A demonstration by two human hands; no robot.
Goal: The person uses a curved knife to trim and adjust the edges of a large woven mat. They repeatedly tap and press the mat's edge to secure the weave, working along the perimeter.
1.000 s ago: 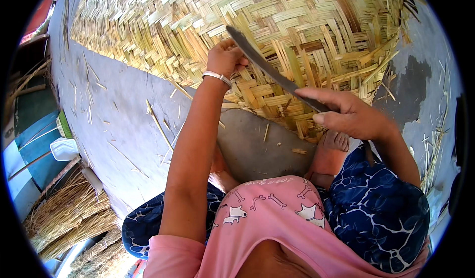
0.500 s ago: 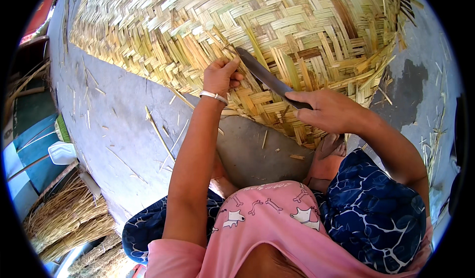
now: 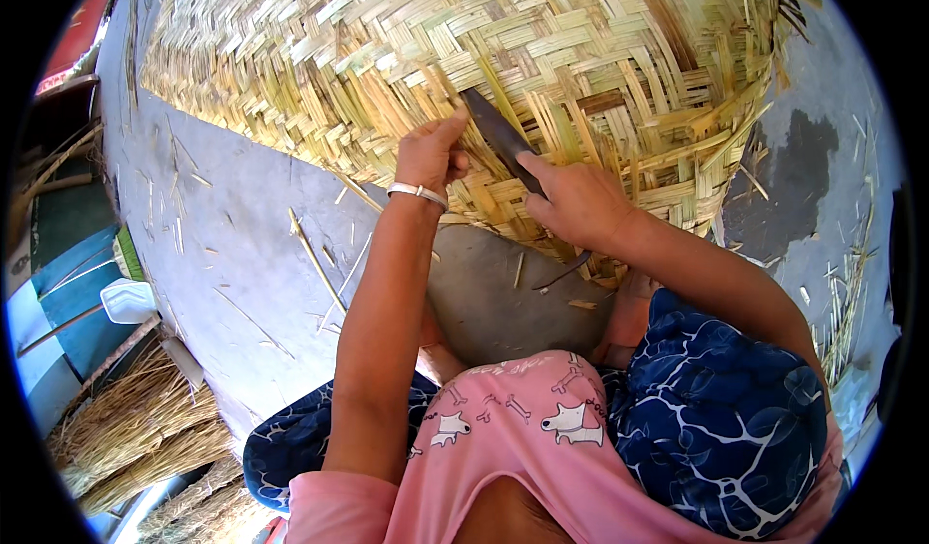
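Note:
A large mat woven from flat yellow-green plant strips spreads before me, with loose strip ends standing up along its near part. My left hand is closed at the mat's near side, thumb and forefinger pinched on the end of a strip. My right hand is wrapped round a dark, long-bladed knife, thumb along its upper side. The blade slants up and left over the weave, its tip just beyond my left fingertips. A thin dark tail shows below the right hand.
Cut straw bits lie scattered on the grey floor. At the left are straw bundles, a white plastic container and blue panels. My feet are near the mat's close corner; more stalks lie at the right.
My right hand has moved left and slightly up, now gripping the knife closer to its tip. The left hand stays nearly in place.

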